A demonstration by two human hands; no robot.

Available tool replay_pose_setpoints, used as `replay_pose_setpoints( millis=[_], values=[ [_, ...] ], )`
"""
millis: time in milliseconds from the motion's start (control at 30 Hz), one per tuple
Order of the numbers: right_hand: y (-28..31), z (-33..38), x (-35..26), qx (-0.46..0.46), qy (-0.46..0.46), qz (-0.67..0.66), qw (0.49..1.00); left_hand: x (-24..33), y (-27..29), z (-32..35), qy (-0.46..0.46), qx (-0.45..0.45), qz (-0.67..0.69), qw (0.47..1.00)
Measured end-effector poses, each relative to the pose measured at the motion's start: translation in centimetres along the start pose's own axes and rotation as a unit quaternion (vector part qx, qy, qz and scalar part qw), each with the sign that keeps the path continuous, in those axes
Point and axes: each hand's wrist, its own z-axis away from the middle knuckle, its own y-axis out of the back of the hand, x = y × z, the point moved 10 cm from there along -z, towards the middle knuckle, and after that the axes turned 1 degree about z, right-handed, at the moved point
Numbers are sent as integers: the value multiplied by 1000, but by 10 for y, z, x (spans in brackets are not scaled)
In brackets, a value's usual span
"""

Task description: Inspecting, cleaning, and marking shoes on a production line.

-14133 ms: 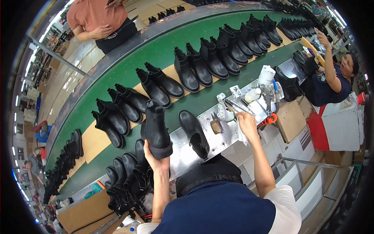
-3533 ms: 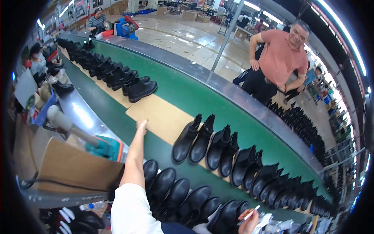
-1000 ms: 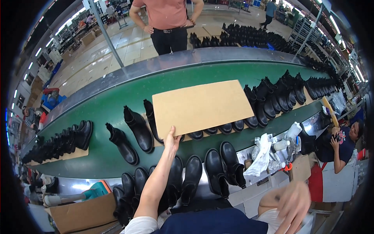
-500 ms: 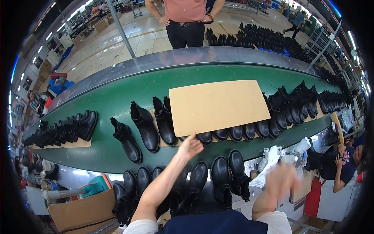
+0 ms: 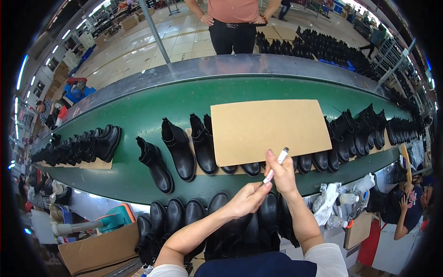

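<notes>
My right hand (image 5: 282, 174) grips a slim white marker pen (image 5: 276, 166) with a dark upper end, held at a slant. Against the pen's lower end, the fingers of my left hand (image 5: 249, 198) are closed; whether a cap is between them is hidden. Both hands are just below the near edge of a tan cardboard sheet (image 5: 272, 131). That sheet lies over part of a row of black ankle boots (image 5: 180, 152) on a green conveyor belt (image 5: 152, 104). More black boots (image 5: 194, 212) stand along the near side, partly behind my forearms.
Another group of boots (image 5: 104, 143) is at the belt's left end. White plastic and bottles (image 5: 330, 203) lie on the near ledge at right. A cardboard box (image 5: 101, 249) stands lower left. Across the belt's metal rim (image 5: 221, 66) stands a person (image 5: 233, 23); another sits at right.
My right hand has come from the lower right to the middle, now with the marker pen. My left hand has closed and met it at the pen's lower end.
</notes>
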Motion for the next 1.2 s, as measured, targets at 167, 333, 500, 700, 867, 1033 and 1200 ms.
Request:
replay_pose_setpoints(
  millis=[167, 333, 500, 700, 867, 1033, 1200],
  values=[
    [177, -50, -26, 207, 130, -345, 906, 12, 1, 36, -53, -48, -28, 997],
    [149, -88, -27, 281, 54, -145, 947, 57, 221, 36, -206, 532, -304, 763],
    [51, -153, 87, 103, -8, -64, 993, 34, 250, -23, -165, 543, -255, 783],
    [-13, -170, 133, 88, 20, 62, 994, 17, 242, -40, -223, 544, -203, 783],
    [-12, -175, 143, 106, 51, 150, 982, 23, 238, -41, -221, 541, -203, 786],
    [-26, -164, 138, 66, 33, 162, 984, 18, 246, -41, -253, 546, -167, 781],
    [1, -161, 147, 162, 20, 102, 981, 16, 247, -39, -256, 548, -169, 778]
  ],
)
